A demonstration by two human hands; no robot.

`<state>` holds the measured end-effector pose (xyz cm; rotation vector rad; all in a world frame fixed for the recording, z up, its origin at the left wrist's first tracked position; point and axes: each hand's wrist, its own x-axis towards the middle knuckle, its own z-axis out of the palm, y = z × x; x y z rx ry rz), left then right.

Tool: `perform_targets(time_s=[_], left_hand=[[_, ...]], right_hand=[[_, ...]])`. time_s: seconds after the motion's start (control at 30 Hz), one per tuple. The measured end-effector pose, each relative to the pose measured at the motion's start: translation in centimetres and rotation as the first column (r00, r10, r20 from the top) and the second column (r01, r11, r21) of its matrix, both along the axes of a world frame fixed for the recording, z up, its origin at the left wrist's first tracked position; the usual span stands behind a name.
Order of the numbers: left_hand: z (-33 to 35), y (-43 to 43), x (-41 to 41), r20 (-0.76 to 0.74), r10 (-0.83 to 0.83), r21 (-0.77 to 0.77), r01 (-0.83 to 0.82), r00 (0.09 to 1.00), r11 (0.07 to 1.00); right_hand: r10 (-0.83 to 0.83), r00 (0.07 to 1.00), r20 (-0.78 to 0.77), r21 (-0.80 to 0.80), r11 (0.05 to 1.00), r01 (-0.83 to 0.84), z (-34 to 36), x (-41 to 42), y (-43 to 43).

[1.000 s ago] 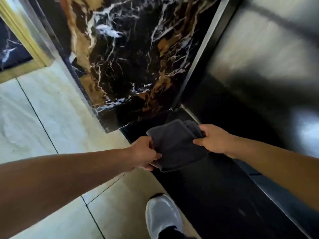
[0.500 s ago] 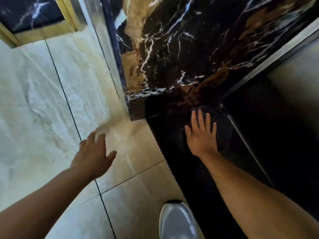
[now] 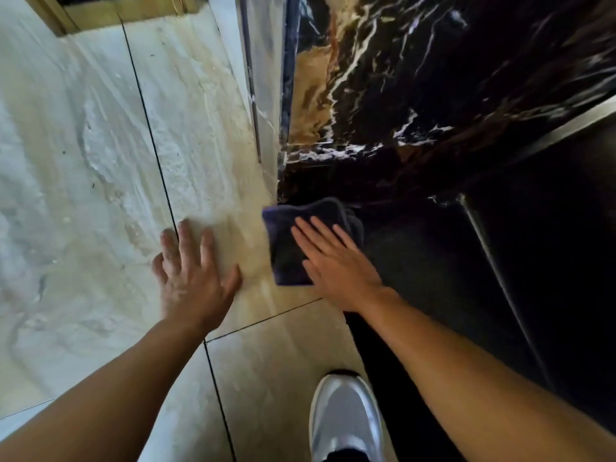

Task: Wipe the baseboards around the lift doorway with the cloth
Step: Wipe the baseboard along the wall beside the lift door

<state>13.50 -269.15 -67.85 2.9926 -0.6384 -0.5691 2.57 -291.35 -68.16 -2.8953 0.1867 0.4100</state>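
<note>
A folded dark grey cloth (image 3: pixel 293 235) lies flat on the floor at the foot of the black marble door surround (image 3: pixel 383 95). The cloth's far edge is next to the dark base strip (image 3: pixel 333 181) of that surround. My right hand (image 3: pixel 336 261) presses flat on the cloth, fingers spread and straight. Left of the cloth, my left hand (image 3: pixel 191 275) rests palm down with fingers apart on the beige floor tile (image 3: pixel 100 161), holding nothing.
A dark stone threshold (image 3: pixel 433 278) and a metal sill rail (image 3: pixel 493 261) run along the right, by the lift opening. My grey shoe (image 3: pixel 345 418) stands at the bottom centre. A gold-framed wall edge (image 3: pixel 116 11) is at the top left.
One second ago both hands held the cloth in the air. My right hand now presses it on the floor, further left by the surround's corner, and my left hand has settled onto the tile.
</note>
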Motion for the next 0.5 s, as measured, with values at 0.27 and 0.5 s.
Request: perform_targets(time_s=[0.27,0.5], left_hand=[[0.6,-0.2,-0.2,-0.008,0.010,0.025,-0.010,1.000,1.000],[1.6,0.4,0.3,-0.070,0.004,-0.044,-0.007,0.998,0.999]], right_hand=[[-0.810,0.582,-0.071,-0.082,0.586,0.806,0.8,-2.1,-3.2],[0.240,0.971,0.012,0.030,0.970,-0.240,0.0,1.5,5.8]])
